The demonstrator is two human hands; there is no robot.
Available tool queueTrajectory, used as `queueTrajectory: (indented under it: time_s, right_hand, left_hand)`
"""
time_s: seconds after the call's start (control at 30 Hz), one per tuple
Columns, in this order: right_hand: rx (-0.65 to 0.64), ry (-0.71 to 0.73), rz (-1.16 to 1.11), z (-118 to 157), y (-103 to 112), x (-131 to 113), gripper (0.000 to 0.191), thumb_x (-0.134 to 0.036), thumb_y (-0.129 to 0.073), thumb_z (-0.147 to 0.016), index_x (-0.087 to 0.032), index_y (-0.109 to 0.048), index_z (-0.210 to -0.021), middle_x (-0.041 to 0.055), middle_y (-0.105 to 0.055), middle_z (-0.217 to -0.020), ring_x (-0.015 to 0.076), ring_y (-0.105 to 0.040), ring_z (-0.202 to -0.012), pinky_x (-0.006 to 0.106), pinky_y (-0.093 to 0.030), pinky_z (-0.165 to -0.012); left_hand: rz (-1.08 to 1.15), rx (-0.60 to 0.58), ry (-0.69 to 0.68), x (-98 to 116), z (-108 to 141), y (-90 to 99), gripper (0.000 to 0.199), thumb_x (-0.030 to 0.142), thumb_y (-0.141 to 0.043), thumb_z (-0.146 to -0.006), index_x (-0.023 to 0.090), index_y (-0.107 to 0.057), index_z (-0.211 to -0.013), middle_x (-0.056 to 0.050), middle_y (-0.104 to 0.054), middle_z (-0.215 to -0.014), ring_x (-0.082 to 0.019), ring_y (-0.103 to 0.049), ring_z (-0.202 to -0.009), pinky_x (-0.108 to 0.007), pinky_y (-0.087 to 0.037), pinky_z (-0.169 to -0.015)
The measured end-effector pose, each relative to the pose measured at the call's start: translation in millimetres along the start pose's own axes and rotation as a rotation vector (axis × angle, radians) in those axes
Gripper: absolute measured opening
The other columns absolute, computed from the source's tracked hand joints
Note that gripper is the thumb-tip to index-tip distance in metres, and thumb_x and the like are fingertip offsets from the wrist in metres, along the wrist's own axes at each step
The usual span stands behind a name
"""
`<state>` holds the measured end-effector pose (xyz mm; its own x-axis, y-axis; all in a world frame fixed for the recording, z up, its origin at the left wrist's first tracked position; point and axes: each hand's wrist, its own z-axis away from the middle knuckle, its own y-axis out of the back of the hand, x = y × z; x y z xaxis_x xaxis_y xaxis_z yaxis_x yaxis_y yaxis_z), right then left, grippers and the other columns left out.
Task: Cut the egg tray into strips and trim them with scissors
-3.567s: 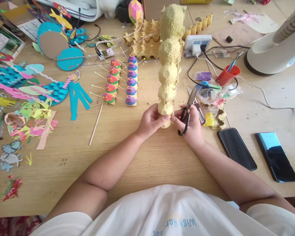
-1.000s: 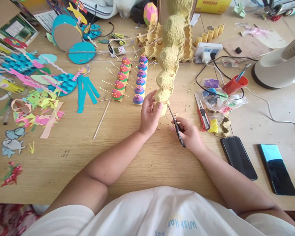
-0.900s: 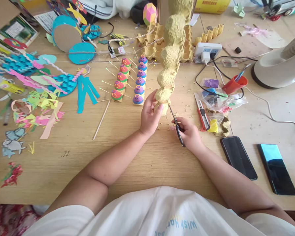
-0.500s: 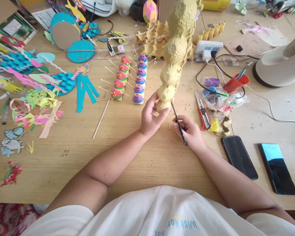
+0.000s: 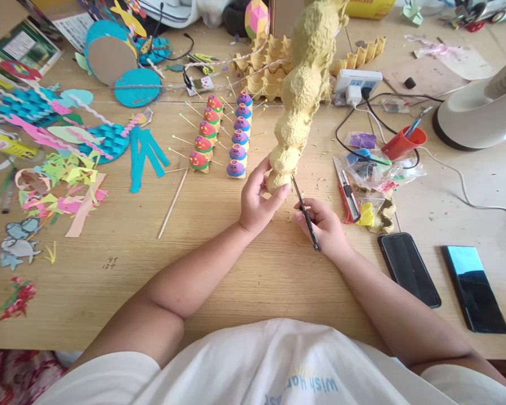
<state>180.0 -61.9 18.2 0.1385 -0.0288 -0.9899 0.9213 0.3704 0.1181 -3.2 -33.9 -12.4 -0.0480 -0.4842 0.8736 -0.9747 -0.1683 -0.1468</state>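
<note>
My left hand [image 5: 261, 199] is closed around the lower end of a long, bumpy, yellowish egg-carton strip [image 5: 297, 118], which is held up over the table. A pair of scissors [image 5: 307, 216] with dark handles sits in my right hand [image 5: 322, 225]; its blade tips touch the strip's lower right edge. Left of the strip stand two rows of painted egg-carton pieces: a red and green row [image 5: 204, 135] with smiling faces and a purple and blue row [image 5: 239, 135], both with thin pins sticking out. Small paper crumbs lie around the strip.
A red utility knife [image 5: 348, 194] with its blade out lies right of my hand, near a red cup [image 5: 403, 143] and two phones [image 5: 409, 270]. More egg cartons [image 5: 261, 67] are behind. Paper scraps [image 5: 59, 191] and a thin stick [image 5: 172, 203] lie on the left.
Almost nothing differs. The strip, scissors and both hands hold nearly the same positions; the whole view has shifted very slightly.
</note>
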Motion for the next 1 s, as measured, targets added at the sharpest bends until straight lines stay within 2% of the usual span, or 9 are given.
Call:
queueTrajectory:
  time_s: [0.2, 0.5, 0.7, 1.0]
  right_hand:
    - [0.001, -0.019, 0.01, -0.8, 0.6, 1.0, 0.047, -0.057, -0.085, -0.083, -0.021, -0.064, -0.104, -0.0092, -0.039, -0.063, 0.0095, -0.03, -0.057, 0.028, -0.02, -0.054]
    - [-0.004, -0.036, 0.074, -2.9, 2.6, 0.8, 0.049, -0.06, -0.086, -0.08, -0.021, -0.064, -0.1, -0.0093, -0.039, -0.062, 0.0094, -0.031, -0.057, 0.028, -0.021, -0.054]
    - [-0.009, -0.021, 0.099, -3.9, 3.1, 0.9, 0.048, -0.061, -0.084, -0.082, -0.021, -0.063, -0.098, -0.0088, -0.04, -0.062, 0.0095, -0.032, -0.057, 0.028, -0.022, -0.054]
    - [-0.011, 0.018, 0.201, -4.1, 5.3, -2.2, 0.044, -0.063, -0.077, -0.087, -0.022, -0.061, -0.092, -0.0071, -0.041, -0.063, 0.0113, -0.036, -0.06, 0.028, -0.027, -0.057]
  left_hand:
    - [-0.013, 0.013, -0.027, 0.6, -0.7, -0.7, 0.058, 0.046, -0.079, -0.092, 0.034, -0.063, -0.147, -0.006, -0.071, -0.14, -0.024, -0.069, -0.129, -0.035, -0.056, -0.11]
    - [-0.032, 0.018, -0.012, 0.5, -1.9, 0.8, 0.057, 0.05, -0.076, -0.094, 0.032, -0.064, -0.147, -0.006, -0.072, -0.138, -0.023, -0.068, -0.13, -0.035, -0.056, -0.111]
    - [0.004, 0.024, -0.026, -0.7, -2.4, 0.8, 0.053, 0.045, -0.077, -0.094, 0.034, -0.066, -0.145, -0.005, -0.073, -0.137, -0.022, -0.069, -0.128, -0.034, -0.055, -0.111]
    - [-0.012, 0.023, -0.028, -1.5, -3.0, 0.3, 0.055, 0.049, -0.077, -0.093, 0.031, -0.066, -0.144, -0.006, -0.073, -0.137, -0.023, -0.068, -0.129, -0.037, -0.055, -0.112]
